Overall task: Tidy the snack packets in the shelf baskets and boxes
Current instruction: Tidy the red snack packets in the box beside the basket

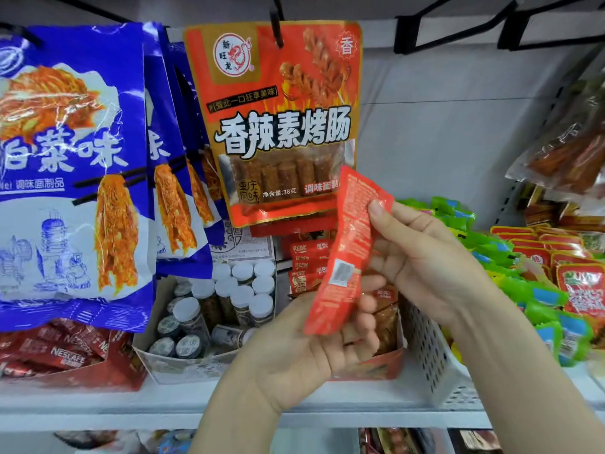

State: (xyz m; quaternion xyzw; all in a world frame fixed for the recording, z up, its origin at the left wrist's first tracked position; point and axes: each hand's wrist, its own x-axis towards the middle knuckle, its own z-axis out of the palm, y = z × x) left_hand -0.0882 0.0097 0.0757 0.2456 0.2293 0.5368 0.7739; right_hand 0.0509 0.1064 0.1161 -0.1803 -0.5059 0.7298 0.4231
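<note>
Both hands on one red snack packet [346,253], back side showing, held tilted in front of the shelf: right hand [422,253] pinching its upper edge, left hand [314,345] gripping its lower end. Just behind, red cardboard box [370,368] of packets; beside it, white perforated basket [432,355]; above, hanging orange sausage-snack bag [278,119].

Two hands, the left hand [307,342] and right hand [422,253], share one red packet [347,250]; one orange sausage pack [278,119] hangs in front; one white basket [432,352]; one jar box [183,358].
</note>
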